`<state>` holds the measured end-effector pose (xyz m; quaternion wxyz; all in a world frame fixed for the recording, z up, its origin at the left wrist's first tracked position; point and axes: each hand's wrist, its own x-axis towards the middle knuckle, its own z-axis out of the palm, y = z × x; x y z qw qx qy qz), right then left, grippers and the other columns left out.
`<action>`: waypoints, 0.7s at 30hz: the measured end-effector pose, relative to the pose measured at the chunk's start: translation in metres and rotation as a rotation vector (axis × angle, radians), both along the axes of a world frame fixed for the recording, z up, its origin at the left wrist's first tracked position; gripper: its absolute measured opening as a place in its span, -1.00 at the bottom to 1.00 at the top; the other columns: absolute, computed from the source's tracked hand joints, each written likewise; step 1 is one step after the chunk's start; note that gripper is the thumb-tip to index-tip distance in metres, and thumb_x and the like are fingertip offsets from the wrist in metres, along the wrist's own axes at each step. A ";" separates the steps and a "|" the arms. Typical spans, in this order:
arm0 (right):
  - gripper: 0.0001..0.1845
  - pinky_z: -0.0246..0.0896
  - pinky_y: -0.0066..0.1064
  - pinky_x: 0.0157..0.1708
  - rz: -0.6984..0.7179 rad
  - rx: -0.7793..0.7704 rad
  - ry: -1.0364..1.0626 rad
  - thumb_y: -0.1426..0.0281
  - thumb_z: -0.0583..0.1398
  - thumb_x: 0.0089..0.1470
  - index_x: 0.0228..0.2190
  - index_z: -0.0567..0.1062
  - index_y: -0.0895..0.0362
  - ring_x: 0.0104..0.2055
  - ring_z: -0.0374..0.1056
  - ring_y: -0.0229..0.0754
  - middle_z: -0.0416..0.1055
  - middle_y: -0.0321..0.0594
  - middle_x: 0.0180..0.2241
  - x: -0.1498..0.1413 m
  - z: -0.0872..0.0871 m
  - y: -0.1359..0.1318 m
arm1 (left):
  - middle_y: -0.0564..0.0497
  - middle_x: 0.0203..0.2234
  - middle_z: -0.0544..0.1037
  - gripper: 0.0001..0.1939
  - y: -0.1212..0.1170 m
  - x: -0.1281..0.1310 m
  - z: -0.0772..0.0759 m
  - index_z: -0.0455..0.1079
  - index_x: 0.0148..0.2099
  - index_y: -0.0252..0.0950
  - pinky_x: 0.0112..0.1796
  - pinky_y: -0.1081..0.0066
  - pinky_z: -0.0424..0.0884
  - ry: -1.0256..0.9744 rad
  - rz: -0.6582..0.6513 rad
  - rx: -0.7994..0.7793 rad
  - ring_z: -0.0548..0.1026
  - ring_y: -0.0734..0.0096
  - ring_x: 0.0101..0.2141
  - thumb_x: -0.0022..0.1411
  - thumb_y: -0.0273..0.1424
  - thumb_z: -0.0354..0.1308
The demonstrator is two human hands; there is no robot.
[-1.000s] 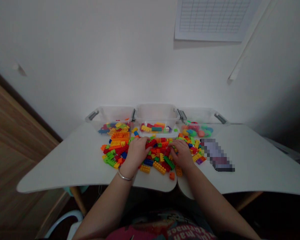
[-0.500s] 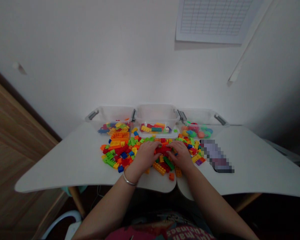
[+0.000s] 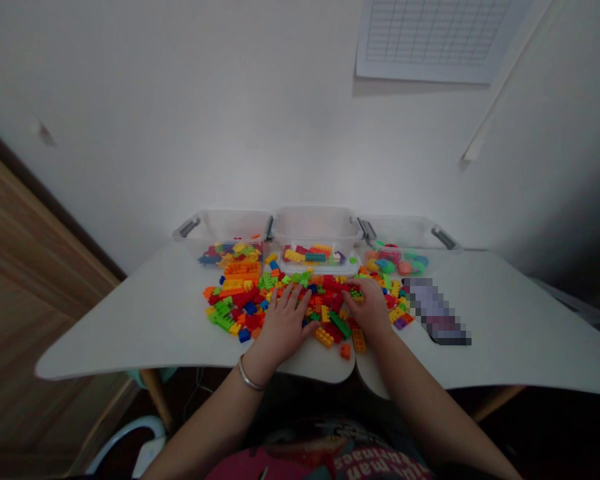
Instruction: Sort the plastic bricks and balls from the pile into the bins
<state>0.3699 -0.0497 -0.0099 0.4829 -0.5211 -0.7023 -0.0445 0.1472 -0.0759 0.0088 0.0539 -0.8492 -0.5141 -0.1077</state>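
My left hand [image 3: 286, 325] lies palm down over the pile of toy building bricks [image 3: 253, 293], fingers spread on the bricks and thumb stretched to the right. To its right, my right hand [image 3: 370, 308] reaches into the same pile, with its fingers curled and its thumb apart below. Red bricks [image 3: 335, 283] lie at those fingertips, and green shows in the gap between thumb and fingers. What the right fingers grip, if anything, I cannot make out. Between the hands are a long green brick [image 3: 340, 325] and a yellow-orange brick [image 3: 324, 337].
Along the wall stand three clear bins: the left one [image 3: 230, 223] and middle one [image 3: 316, 223] hold mixed pieces, the right one [image 3: 405, 230] rounded pieces. A blurred-out phone-like object [image 3: 436, 312] lies right of the pile. Two white tabletops [image 3: 150, 313] meet at a seam.
My left hand has moved back and to the left, away from the red bricks between the hands, and its fingers have spread. My right hand has shifted slightly right. The view has moved slightly.
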 end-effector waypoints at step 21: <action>-0.74 0.23 -0.25 -0.21 -0.140 0.130 0.234 0.23 0.16 0.11 -0.24 0.50 0.12 -0.31 0.29 -0.11 0.41 -0.20 -0.38 0.007 0.072 0.038 | -0.17 0.29 0.26 -0.33 0.015 0.002 -0.005 0.15 0.35 -0.33 0.28 0.04 0.05 -0.139 -0.088 -0.027 0.20 0.07 0.28 0.32 -0.08 0.00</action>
